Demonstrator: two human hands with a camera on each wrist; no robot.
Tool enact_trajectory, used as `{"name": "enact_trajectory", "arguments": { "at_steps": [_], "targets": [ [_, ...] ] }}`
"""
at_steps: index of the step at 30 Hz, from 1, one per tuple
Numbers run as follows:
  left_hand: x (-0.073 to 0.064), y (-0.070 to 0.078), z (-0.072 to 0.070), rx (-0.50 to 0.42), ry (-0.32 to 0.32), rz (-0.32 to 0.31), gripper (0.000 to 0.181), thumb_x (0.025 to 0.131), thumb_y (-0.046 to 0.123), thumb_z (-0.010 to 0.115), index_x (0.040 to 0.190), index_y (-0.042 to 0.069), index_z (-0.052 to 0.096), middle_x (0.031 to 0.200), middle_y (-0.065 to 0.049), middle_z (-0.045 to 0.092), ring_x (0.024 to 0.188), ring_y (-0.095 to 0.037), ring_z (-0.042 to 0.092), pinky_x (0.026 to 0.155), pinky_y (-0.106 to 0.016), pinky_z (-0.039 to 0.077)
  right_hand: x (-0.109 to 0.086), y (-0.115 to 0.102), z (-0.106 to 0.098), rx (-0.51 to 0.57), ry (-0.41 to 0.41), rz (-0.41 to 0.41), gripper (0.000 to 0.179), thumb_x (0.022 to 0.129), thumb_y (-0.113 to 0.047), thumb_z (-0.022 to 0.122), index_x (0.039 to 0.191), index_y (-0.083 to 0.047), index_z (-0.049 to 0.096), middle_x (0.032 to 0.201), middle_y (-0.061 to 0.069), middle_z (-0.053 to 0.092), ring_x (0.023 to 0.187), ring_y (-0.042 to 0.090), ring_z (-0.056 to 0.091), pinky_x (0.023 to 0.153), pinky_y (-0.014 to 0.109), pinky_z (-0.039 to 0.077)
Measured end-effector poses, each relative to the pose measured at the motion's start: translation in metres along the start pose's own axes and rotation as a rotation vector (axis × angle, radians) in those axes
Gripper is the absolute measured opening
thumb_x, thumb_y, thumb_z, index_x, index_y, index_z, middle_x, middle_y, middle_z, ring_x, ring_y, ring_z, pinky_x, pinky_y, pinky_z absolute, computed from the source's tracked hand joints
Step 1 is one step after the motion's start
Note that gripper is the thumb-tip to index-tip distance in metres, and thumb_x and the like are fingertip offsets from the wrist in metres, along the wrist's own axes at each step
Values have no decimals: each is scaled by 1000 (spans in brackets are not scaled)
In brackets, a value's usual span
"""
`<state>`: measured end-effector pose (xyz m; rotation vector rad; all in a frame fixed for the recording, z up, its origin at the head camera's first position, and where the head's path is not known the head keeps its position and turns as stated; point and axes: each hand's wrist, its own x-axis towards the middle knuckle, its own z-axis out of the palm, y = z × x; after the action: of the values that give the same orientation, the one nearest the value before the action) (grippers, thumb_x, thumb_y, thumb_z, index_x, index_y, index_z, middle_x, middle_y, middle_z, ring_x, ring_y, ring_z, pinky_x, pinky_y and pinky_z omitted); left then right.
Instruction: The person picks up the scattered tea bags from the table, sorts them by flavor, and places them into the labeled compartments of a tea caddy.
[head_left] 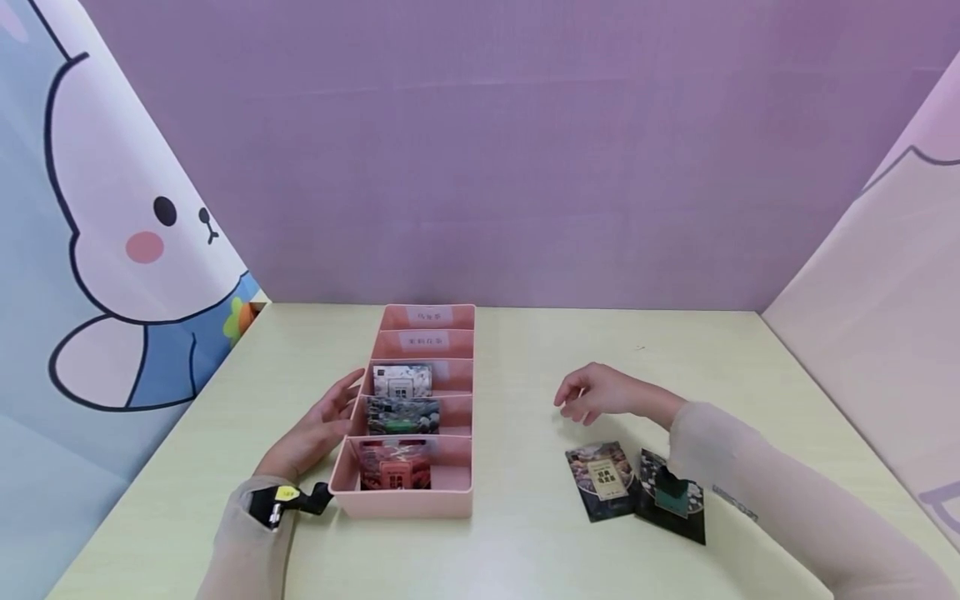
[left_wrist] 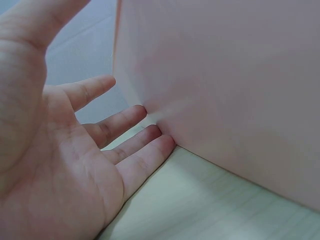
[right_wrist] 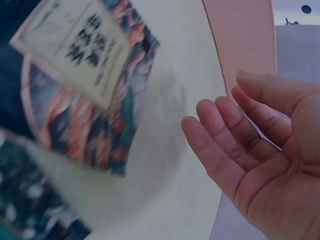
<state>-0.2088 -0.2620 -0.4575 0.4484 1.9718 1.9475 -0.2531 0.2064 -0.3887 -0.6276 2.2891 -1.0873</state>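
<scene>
A pink divided box (head_left: 401, 503) stands on the table, with a red packet (head_left: 394, 465) in its nearest compartment, a dark green packet (head_left: 403, 416) behind that and a white packet (head_left: 402, 381) in the middle one. My left hand (head_left: 318, 429) is at the box's left side; in the left wrist view its fingertips (left_wrist: 167, 142) are right at the pink wall, fingers extended. Above the table, right of the box, my right hand (head_left: 603, 392) holds nothing, its fingers loosely bent. Nearer me lie a dark packet with a cream label (head_left: 603, 480) and a black packet with a green label (head_left: 678, 504).
The two rear compartments carry white labels with writing (head_left: 423, 341). A purple backdrop (head_left: 510, 167) rises behind the table (head_left: 525, 550), and printed cloth panels (head_left: 112, 208) border both sides. My right sleeve partly overlaps the black packet.
</scene>
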Motion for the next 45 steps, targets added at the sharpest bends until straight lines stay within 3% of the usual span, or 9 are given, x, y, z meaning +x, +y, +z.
{"name": "enact_trajectory", "arguments": {
  "at_steps": [15,20,27,37,45],
  "targets": [
    [0,1,-1,-3,10,-22,81,98,25,62,161,22,11,162,-19,13,148,-43,10,113,-67,10,-29,25,-5,20,-84,69,16,90,-10,70,101,2,71,80,8,68,71,22,64,67,40,58],
    [1,-2,-2,-6,-3,-3,82,98,24,63,161,21,11,161,-20,16,146,-40,18,114,-64,12,-38,30,-7,23,-87,52,18,88,-7,71,102,4,69,82,7,69,69,20,61,65,39,57],
    [1,-3,-2,-1,1,6,80,98,21,62,161,21,13,158,-21,22,137,-21,35,114,-63,15,-47,29,-7,5,-99,60,21,83,-4,76,101,3,69,72,2,61,59,14,49,55,29,47],
    [1,-5,-3,-3,3,16,78,98,20,61,161,21,13,157,-21,23,134,-16,38,114,-65,15,-48,32,4,-40,-73,13,36,68,8,83,100,2,67,79,8,57,67,17,52,60,32,55],
    [2,-6,-3,-5,7,2,80,98,21,61,161,21,12,158,-21,20,141,-31,29,114,-65,14,-47,34,10,-128,-24,31,37,65,9,84,95,-4,66,77,6,57,66,17,50,58,31,54]
  ]
}}
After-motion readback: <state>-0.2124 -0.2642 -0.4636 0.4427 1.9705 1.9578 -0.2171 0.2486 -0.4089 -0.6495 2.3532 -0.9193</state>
